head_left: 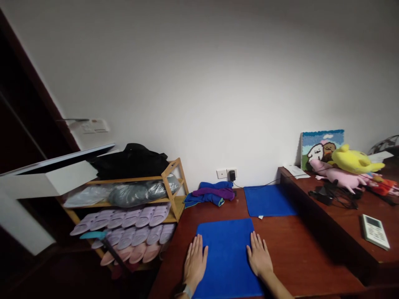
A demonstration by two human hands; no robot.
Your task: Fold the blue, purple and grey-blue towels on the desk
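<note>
Atop the blue cloth [227, 257], left hand [195, 262] and right hand [258, 257] lie flat (open, holding nothing), seemingly pressing.

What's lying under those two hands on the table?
A blue cloth lies flat under both: left hand on its left edge, right hand on its right edge. The cloth rests on the wooden table; whatever it covers is hidden.

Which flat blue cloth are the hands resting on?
The nearer blue cloth: left hand and right hand lie flat on its side edges. The farther blue cloth lies untouched.
</note>
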